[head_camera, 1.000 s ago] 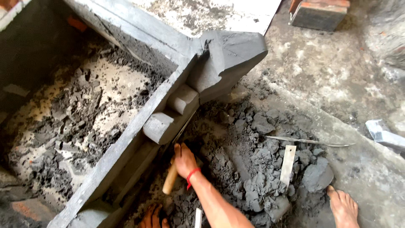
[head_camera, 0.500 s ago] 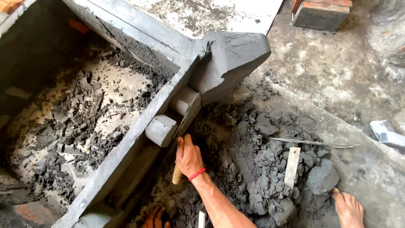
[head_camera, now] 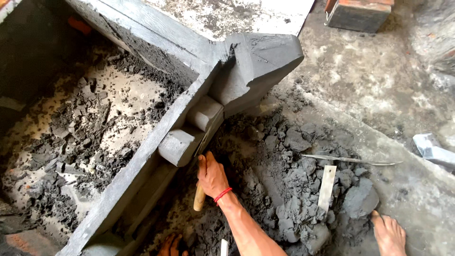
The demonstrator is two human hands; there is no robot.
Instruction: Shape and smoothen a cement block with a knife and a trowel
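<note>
My right hand [head_camera: 212,177], with a red thread at the wrist, is shut on a wooden-handled tool [head_camera: 199,201]. The tool's blade [head_camera: 204,140] runs up against the underside of two rounded grey clay blocks [head_camera: 182,142] on a long grey clay moulding [head_camera: 142,161]. The moulding meets a large angular clay corner piece [head_camera: 258,64]. My left hand is out of sight.
Loose grey clay lumps [head_camera: 303,189] are piled right of my hand, with a flat pale stick [head_camera: 327,187] and a thin pointed blade [head_camera: 350,160] on them. My bare feet [head_camera: 388,232] rest on the ground. Clay crumbs [head_camera: 85,137] lie inside the frame. A brick [head_camera: 362,14] sits at top right.
My right hand has slid the tool up along the moulding, closer to the two clay blocks. The view has shifted slightly.
</note>
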